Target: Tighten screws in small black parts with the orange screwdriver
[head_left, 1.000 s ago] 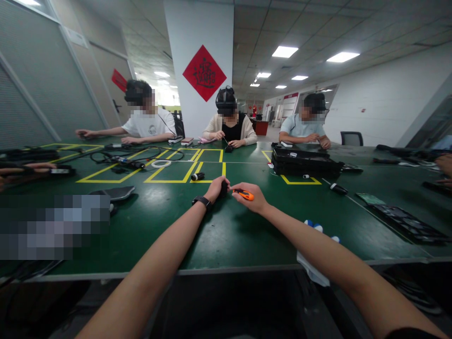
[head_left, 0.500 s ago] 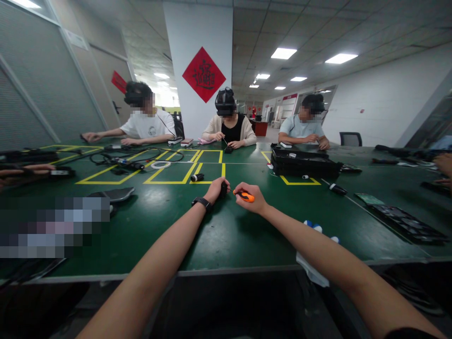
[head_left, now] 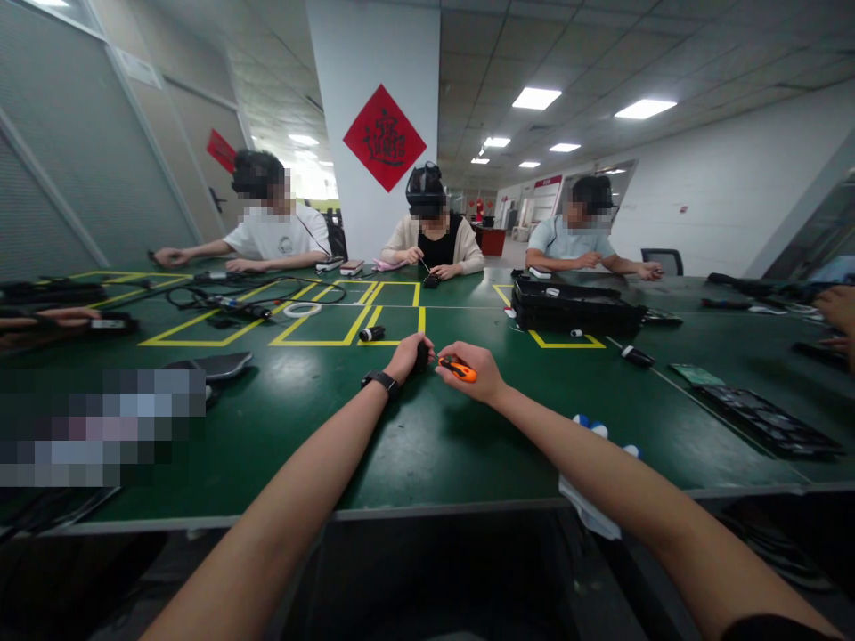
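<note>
**Black part (head_left: 421,357), orange-handled tool (head_left: 463,372) over green table (head_left: 401,463)**

Left hand (head_left: 404,360): fingers curled closed around black part. Right hand (head_left: 486,374): fingers pinched closed on orange-handled tool, just beside. Judgement: both light, stiff; part possibly slippery, best held by its sides, tool by its thick handle.

Table (head_left: 280,481) green, tape (head_left: 567,344) yellow; screwdriver handle (head_left: 460,369) orange with black patches

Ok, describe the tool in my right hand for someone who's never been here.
Find the green table, then the bare arms reaching over its near edge. The tool is in the right hand; its orange and black handle stands out beside the plain black piece in the left hand.
</note>
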Tool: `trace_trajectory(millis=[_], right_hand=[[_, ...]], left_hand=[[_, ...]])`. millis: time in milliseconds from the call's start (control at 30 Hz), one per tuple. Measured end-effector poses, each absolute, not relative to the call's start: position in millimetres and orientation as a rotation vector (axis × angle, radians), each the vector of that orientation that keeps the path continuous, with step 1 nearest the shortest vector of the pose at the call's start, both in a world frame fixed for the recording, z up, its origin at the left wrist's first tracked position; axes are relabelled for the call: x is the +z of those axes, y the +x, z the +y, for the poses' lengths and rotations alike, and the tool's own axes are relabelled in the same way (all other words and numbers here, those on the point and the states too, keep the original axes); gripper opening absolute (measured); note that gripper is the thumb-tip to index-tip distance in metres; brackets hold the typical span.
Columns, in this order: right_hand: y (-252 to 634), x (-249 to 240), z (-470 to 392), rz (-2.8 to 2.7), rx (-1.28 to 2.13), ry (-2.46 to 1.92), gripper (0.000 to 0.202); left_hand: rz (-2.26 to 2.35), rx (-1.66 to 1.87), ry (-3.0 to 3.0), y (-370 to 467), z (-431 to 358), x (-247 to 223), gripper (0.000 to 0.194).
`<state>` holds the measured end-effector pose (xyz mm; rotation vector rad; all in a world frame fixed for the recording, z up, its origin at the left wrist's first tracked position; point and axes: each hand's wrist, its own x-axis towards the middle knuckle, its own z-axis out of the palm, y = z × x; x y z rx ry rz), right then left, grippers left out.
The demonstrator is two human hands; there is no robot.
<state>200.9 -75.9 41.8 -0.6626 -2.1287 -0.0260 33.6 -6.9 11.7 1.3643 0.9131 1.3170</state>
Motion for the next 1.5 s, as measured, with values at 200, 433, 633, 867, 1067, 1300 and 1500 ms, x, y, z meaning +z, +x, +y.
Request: trace_trajectory(millis=[200, 433, 633, 867, 1067, 1300, 1500], right_hand=[[199, 37, -74, -2.109, -0.019, -0.699, 0.014], [200, 37, -71, -2.106, -0.009, -0.632, 0.012], [201, 39, -72, -2.168, 0.001, -0.593, 0.011], [200, 36, -71, -2.232, -0.024, -0.623, 0.012], [198, 38, -74, -2.289, -0.116, -0.63, 0.018], [192, 40, -73, -2.229, -0.151, -0.69, 0.008], [193, 41, -75, -2.181, -0.028, -0.744, 0.02]], left_hand=[[0.864, 1.294, 1.355, 32, -2, 7, 0.037], [0.893, 1.29, 1.371, 32, -1, 7, 0.038], [0.876, 1.302, 1.37, 33, -2, 8, 0.037], [0.882, 1.304, 1.376, 33, -1, 7, 0.037], [0.917, 1.343, 1.383, 33, -3, 9, 0.036], [0.903, 1.334, 1.393, 34, -4, 10, 0.036], [0.957, 1.353, 1.398, 33, -3, 11, 0.036]])
